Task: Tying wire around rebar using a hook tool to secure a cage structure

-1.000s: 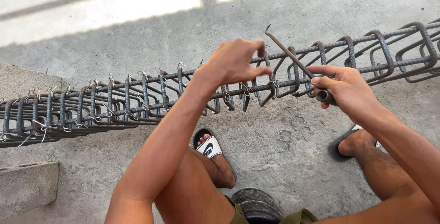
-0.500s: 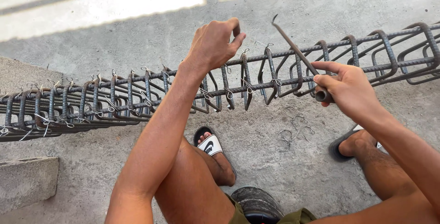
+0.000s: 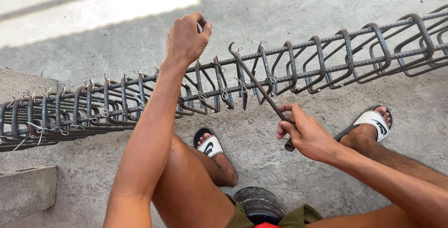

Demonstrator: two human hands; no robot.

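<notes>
Right hand (image 3: 305, 134): closed around the lower end of one hooked steel rod (image 3: 256, 85). Rod slants up and left from the fist; its bent tip sits at the upper bar of the rebar cage (image 3: 298, 64), beside a wire tie.

Left hand (image 3: 186, 39): raised over the cage, fingers curled narrow with thumb and forefinger pinched together. Cannot tell whether anything is held between them. The hand is above the top bar; contact not discernible.

Cage: one, lying lengthwise across the concrete floor (image 3: 289, 18), running from the left edge of view up to the right edge. Stirrup loops packed close together on the left part, spread apart on the right. Long bars visible: at least three. Small light wire ties at many crossings on the left and middle; too many to count surely.

Open room: bare floor beyond the cage, sunlit strip at the top. Bare floor also between cage and legs.

Feet: two, each in a sandal, left sandal (image 3: 210, 146) and right sandal (image 3: 373, 120), both just short of the cage. One concrete block (image 3: 25, 188) at lower left, well apart from both hands.
</notes>
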